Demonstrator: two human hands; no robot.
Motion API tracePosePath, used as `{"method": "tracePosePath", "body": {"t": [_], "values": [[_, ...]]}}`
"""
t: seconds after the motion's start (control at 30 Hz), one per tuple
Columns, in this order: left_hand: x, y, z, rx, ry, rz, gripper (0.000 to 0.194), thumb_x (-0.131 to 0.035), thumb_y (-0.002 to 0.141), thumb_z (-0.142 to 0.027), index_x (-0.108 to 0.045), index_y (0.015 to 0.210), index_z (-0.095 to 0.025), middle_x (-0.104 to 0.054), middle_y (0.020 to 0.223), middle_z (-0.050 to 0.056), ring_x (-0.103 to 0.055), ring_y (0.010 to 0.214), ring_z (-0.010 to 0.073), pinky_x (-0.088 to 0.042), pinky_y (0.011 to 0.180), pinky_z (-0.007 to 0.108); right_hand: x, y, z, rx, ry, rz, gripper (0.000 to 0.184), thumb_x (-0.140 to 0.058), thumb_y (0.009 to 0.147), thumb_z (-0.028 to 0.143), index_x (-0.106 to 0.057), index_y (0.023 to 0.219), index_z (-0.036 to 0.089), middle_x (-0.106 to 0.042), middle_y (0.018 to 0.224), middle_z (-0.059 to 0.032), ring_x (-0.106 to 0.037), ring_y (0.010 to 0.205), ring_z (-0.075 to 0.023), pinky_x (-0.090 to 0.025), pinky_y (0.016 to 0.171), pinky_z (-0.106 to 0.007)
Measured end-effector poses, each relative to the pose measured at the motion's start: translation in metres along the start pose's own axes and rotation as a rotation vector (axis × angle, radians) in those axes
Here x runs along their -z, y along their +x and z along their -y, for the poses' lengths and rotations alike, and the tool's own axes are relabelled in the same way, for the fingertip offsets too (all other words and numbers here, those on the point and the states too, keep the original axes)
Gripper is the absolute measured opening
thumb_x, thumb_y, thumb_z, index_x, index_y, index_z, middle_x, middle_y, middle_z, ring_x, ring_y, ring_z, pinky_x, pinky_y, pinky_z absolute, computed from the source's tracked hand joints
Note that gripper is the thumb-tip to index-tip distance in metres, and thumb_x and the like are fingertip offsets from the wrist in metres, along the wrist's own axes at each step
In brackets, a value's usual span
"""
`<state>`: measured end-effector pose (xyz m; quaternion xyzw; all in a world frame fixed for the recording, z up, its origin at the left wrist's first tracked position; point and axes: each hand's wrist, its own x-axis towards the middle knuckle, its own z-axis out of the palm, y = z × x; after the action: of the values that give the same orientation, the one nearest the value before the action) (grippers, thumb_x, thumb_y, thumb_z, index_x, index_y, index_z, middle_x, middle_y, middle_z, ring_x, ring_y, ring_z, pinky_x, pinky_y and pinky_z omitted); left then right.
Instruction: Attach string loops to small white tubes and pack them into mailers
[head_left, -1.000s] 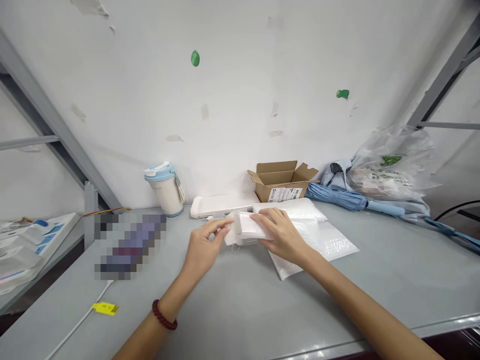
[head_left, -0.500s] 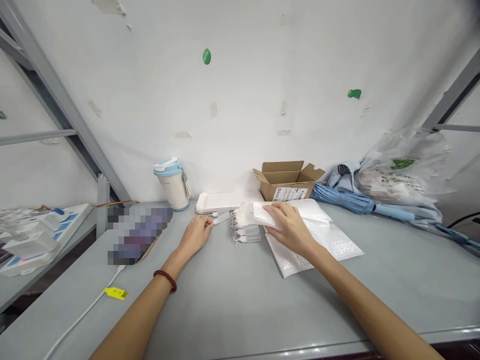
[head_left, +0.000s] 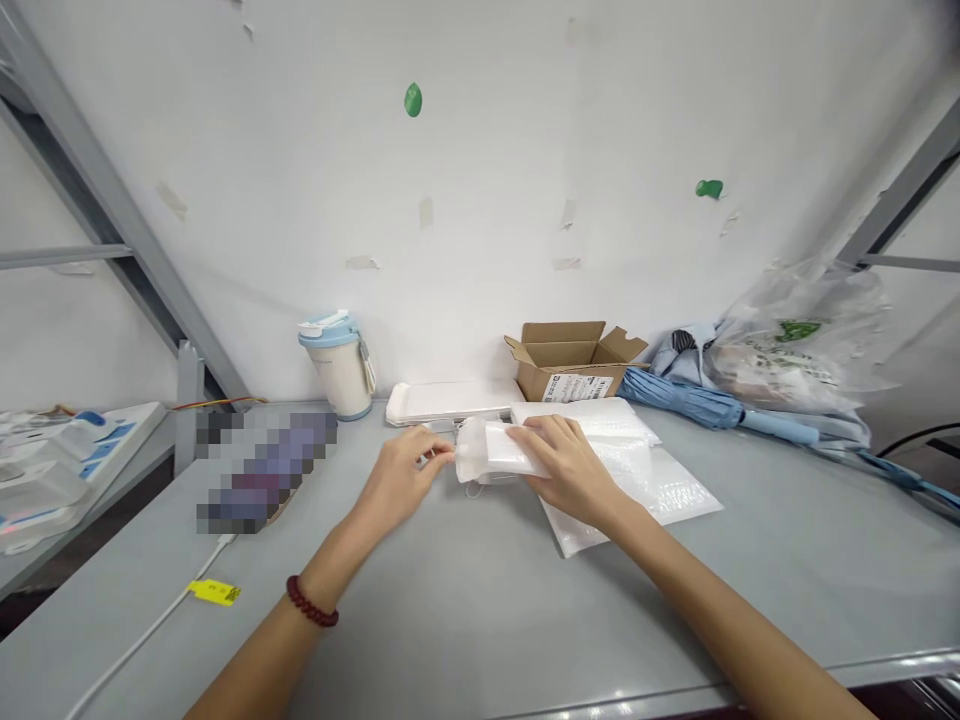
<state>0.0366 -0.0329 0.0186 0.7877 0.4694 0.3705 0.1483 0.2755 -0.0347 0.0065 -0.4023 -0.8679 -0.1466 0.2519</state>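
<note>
A small white bubble bag (head_left: 514,455) is in my right hand (head_left: 566,465), whose fingers and thumb close around it. Its translucent open end points left toward my left hand (head_left: 405,475). The left thumb and fingers are pinched together right at that end; what they hold, if anything, is hidden. Under the bag, a thin loop of string (head_left: 474,490) and parts of small white pieces show. Larger white bubble mailers (head_left: 660,490) lie flat beneath and beyond my right hand. Behind both hands rests a stack of flat white packages (head_left: 457,398).
An open cardboard box (head_left: 566,370) stands against the wall. To its right lie a folded blue umbrella (head_left: 690,400) and a clear plastic bag (head_left: 802,340). A cream-and-blue tumbler (head_left: 339,370), a blurred-out phone (head_left: 270,475) and a white cable (head_left: 142,650) are on the left.
My left hand has moved right to the bag's open end, and the small white piece at its fingertips is out of sight. The right hand has shifted slightly left with the bag.
</note>
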Motion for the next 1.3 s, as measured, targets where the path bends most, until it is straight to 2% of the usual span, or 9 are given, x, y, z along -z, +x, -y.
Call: {"method": "tracePosePath", "body": {"t": [0.13, 0.27, 0.4, 0.57, 0.7, 0.87, 1.07, 1.23, 1.3], "values": [[-0.019, -0.008, -0.014, -0.086, -0.067, -0.059, 0.018, -0.05, 0.081, -0.019, -0.067, 0.078, -0.02, -0.068, 0.081, 0.004, -0.06, 0.078, 0.0173, -0.045, 0.07, 0.028, 0.0, 0.0, 0.01, 0.079, 0.015, -0.019, 0.042, -0.056, 0.076, 0.014, -0.049, 0.117, 0.017, -0.053, 0.107, -0.014, -0.047, 0.097, -0.0261, -0.038, 0.08, -0.039], [-0.021, -0.009, -0.021, -0.12, -0.163, -0.137, 0.02, -0.048, 0.082, -0.018, -0.068, 0.079, -0.022, -0.071, 0.084, 0.002, -0.061, 0.081, 0.0173, -0.047, 0.073, 0.028, 0.003, 0.0, 0.011, 0.065, 0.045, -0.024, 0.042, -0.054, 0.077, 0.014, -0.048, 0.118, 0.019, -0.054, 0.107, -0.0137, -0.047, 0.097, -0.0264, -0.039, 0.079, -0.04], [-0.01, 0.0, 0.012, 0.07, -0.023, -0.346, 0.019, -0.048, 0.081, -0.021, -0.066, 0.085, -0.018, -0.069, 0.089, 0.005, -0.061, 0.078, 0.0176, -0.048, 0.071, 0.029, 0.005, 0.0, -0.001, -0.014, 0.037, -0.071, 0.042, -0.053, 0.077, 0.015, -0.048, 0.119, 0.02, -0.053, 0.108, -0.0132, -0.048, 0.1, -0.027, -0.039, 0.081, -0.041], [-0.005, 0.011, 0.073, 0.116, 0.288, -0.17, 0.029, -0.043, 0.081, -0.019, -0.062, 0.102, -0.013, -0.062, 0.108, 0.012, -0.052, 0.103, 0.0253, -0.042, 0.089, 0.038, 0.003, -0.001, -0.018, -0.132, -0.007, -0.094, 0.038, -0.053, 0.08, 0.02, -0.05, 0.118, 0.018, -0.053, 0.109, -0.0137, -0.047, 0.102, -0.0274, -0.038, 0.084, -0.041], [-0.014, 0.013, 0.088, 0.098, 0.301, -0.088, 0.027, -0.045, 0.081, -0.019, -0.062, 0.101, -0.014, -0.062, 0.104, 0.01, -0.051, 0.101, 0.025, -0.041, 0.09, 0.039, -0.001, 0.0, -0.022, -0.169, -0.001, -0.073, 0.037, -0.052, 0.08, 0.021, -0.05, 0.117, 0.019, -0.053, 0.107, -0.0122, -0.048, 0.102, -0.0265, -0.038, 0.084, -0.04], [-0.019, 0.012, 0.085, 0.12, 0.312, -0.04, 0.019, -0.044, 0.082, -0.02, -0.062, 0.081, -0.017, -0.062, 0.089, 0.01, -0.053, 0.091, 0.0258, -0.042, 0.082, 0.04, -0.001, 0.0, -0.018, -0.148, 0.014, -0.042, 0.036, -0.052, 0.081, 0.022, -0.048, 0.117, 0.021, -0.052, 0.109, -0.0119, -0.048, 0.101, -0.0265, -0.038, 0.083, -0.041], [-0.004, 0.014, 0.077, 0.184, 0.294, -0.065, 0.019, -0.039, 0.081, -0.019, -0.057, 0.074, -0.017, -0.062, 0.083, 0.01, -0.054, 0.085, 0.0256, -0.042, 0.077, 0.037, -0.001, -0.001, -0.016, -0.142, 0.012, -0.006, 0.038, -0.053, 0.08, 0.022, -0.046, 0.118, 0.021, -0.051, 0.11, -0.0126, -0.047, 0.103, -0.028, -0.037, 0.084, -0.042], [0.013, 0.012, 0.046, 0.207, 0.154, -0.115, 0.02, -0.039, 0.084, -0.027, -0.057, 0.082, -0.018, -0.064, 0.082, 0.004, -0.056, 0.074, 0.0186, -0.043, 0.068, 0.029, -0.001, 0.0, -0.017, -0.14, 0.015, 0.0, 0.04, -0.052, 0.079, 0.022, -0.045, 0.119, 0.022, -0.051, 0.11, -0.0125, -0.047, 0.103, -0.0281, -0.038, 0.082, -0.041], [0.013, 0.009, 0.028, 0.147, 0.061, -0.107, 0.019, -0.042, 0.083, -0.029, -0.058, 0.081, -0.019, -0.065, 0.084, 0.003, -0.057, 0.076, 0.0175, -0.043, 0.069, 0.028, 0.0, 0.0, -0.014, -0.133, 0.021, 0.0, 0.041, -0.052, 0.079, 0.02, -0.046, 0.119, 0.022, -0.051, 0.11, -0.0126, -0.046, 0.103, -0.0279, -0.038, 0.083, -0.041]]}}
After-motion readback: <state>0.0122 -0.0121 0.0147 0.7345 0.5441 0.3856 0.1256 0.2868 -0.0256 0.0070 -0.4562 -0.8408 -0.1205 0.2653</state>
